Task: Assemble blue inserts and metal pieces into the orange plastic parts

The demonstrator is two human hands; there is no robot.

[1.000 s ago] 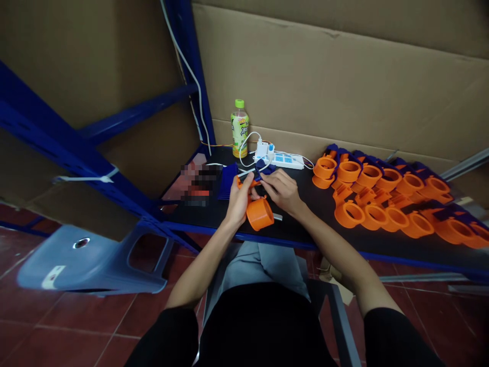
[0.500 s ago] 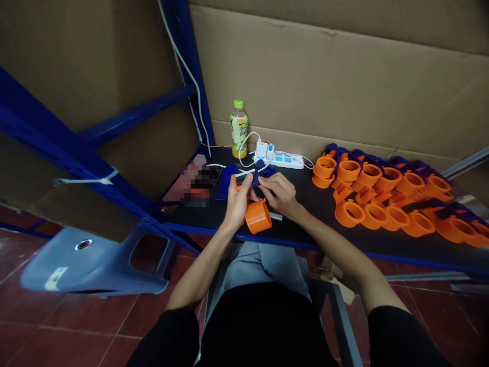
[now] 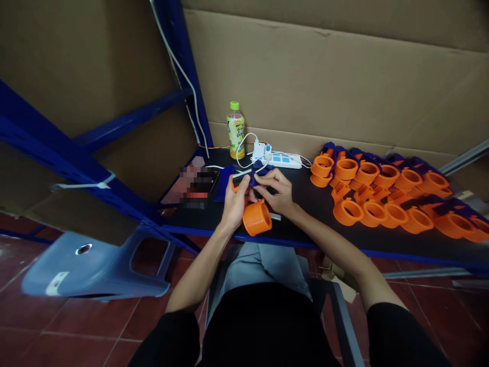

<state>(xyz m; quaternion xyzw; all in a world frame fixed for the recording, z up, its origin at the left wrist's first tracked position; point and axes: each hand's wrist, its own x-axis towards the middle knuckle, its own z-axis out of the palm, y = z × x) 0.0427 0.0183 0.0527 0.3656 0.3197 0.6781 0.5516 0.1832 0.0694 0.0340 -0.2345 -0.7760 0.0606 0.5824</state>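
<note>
My left hand (image 3: 235,203) is closed around an orange plastic part with a round ring (image 3: 257,218) that hangs below the fingers. A dark piece with a white toothed strip (image 3: 242,174) shows above the left thumb. My right hand (image 3: 277,191) pinches the dark blue end piece (image 3: 256,176) of the same assembly, its thumb and index finger touching it. Where the blue and orange pieces meet is partly hidden by the fingers. Beneath the right hand, a short silvery bar (image 3: 275,217) lies on the black tabletop.
Rows of orange ring parts with blue pieces (image 3: 369,173) cover the table's right side. Behind my hands are a power strip (image 3: 284,160) with white cables and a drink bottle (image 3: 236,131). Blue flat pieces (image 3: 224,184) lie at left. A blue stool (image 3: 95,260) stands beside the rack post (image 3: 76,148).
The view has shifted slightly. Both hands stay on the orange and blue assembly, and the right fingers have moved a little along its blue end.
</note>
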